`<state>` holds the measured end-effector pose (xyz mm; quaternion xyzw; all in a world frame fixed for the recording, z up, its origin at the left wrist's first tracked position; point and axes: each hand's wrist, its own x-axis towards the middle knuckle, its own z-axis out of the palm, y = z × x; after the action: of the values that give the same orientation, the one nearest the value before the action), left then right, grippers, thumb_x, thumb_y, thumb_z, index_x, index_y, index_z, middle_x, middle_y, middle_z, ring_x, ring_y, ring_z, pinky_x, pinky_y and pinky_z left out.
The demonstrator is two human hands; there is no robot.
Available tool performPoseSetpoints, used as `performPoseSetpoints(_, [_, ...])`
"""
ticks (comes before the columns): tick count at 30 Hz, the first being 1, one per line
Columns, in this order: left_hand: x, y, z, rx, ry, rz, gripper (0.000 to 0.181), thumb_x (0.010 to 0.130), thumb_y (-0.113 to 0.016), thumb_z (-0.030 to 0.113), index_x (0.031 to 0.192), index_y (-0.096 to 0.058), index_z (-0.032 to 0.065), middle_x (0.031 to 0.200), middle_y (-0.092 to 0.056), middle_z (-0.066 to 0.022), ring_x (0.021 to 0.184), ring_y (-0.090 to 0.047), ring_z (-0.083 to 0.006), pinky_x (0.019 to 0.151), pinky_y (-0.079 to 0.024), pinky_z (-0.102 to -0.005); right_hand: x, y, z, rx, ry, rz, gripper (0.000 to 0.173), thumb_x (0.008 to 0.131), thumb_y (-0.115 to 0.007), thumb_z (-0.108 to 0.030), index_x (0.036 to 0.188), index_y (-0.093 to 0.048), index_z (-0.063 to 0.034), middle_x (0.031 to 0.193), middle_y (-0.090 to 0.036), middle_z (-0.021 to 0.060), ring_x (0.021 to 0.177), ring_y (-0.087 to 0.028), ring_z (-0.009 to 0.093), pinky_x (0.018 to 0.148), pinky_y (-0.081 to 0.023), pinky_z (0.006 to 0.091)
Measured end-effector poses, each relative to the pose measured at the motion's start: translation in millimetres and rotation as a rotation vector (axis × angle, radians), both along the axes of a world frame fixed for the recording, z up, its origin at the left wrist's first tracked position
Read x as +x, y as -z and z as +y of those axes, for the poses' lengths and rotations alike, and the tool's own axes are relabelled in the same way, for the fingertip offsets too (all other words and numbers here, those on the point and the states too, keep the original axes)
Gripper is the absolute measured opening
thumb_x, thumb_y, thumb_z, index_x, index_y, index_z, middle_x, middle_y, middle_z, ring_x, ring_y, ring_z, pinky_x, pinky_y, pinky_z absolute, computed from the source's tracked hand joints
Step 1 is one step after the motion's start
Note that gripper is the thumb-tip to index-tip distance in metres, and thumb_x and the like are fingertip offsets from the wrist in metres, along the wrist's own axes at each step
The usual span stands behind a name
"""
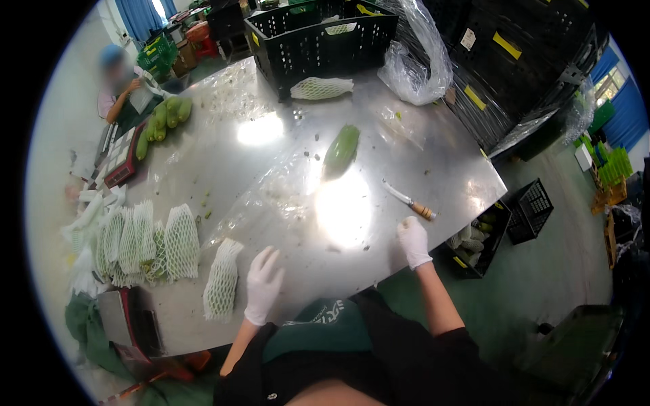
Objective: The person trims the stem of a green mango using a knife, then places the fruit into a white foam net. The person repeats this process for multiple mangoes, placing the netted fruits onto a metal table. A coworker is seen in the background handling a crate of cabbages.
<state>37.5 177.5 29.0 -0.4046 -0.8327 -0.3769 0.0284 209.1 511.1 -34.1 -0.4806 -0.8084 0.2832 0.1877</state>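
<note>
My left hand (263, 285), in a white glove, is open beside a green vegetable in a white foam net sleeve (222, 280) that lies on the steel table (284, 182). My right hand (412, 240), gloved too, is curled at the table's front edge; its palm is hidden, so whether it holds anything cannot be told. Just beyond it lies a knife with a wooden handle (422, 210), its blade pointing away to the left. Farther back on the table is a bare green vegetable (343, 149). Several net-sleeved vegetables (138, 238) lie side by side at the left.
A black crate (325, 48) stands at the back, a sleeved vegetable (322, 88) before it. Bare green vegetables (170, 112) lie near a scale (122, 157); a person (119, 86) sits beyond. Plastic film (416, 73), wrapped black crates (508, 61) and a filled crate (482, 254) are at right.
</note>
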Motion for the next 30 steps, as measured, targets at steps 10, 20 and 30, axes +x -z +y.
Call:
performPoseSetpoints(10, [-95,30,317,-0.127,0.020,0.283,0.077,0.070,-0.074,0.023,0.140,-0.043,0.0212,0.129,-0.050,-0.0246,0.118,-0.051,-0.0341,0.098,-0.043,-0.0404,1,38,123,0.307,-0.476,-0.224,0.036,0.078,-0.070,-0.037,0.073,-0.060,-0.0027,0.076,-0.058,0.0181,0.073,-0.058,0.035,0.068,-0.047,0.0457])
performPoseSetpoints(20, [-129,31,379,-0.356,0.124,-0.294,0.102,0.055,-0.079,0.027,0.146,-0.032,0.0225,0.118,-0.060,-0.0197,0.106,-0.059,-0.0344,0.088,-0.047,-0.0379,16,40,147,-0.693,-0.074,0.278,0.027,0.095,-0.055,-0.027,0.088,-0.051,-0.0005,0.066,-0.060,0.0110,0.053,-0.055,0.024,0.056,-0.047,0.0348])
performPoseSetpoints(30, [-22,20,292,-0.421,0.714,0.485,0.069,0.064,-0.071,0.009,0.128,-0.053,0.0282,0.130,-0.052,-0.0053,0.126,-0.045,-0.0279,0.106,-0.029,-0.0564,-10,-17,101,-1.253,-0.349,0.530,0.033,0.091,-0.062,-0.019,0.114,-0.055,0.0028,0.073,-0.059,0.0017,0.047,-0.048,0.005,0.043,-0.040,0.0203])
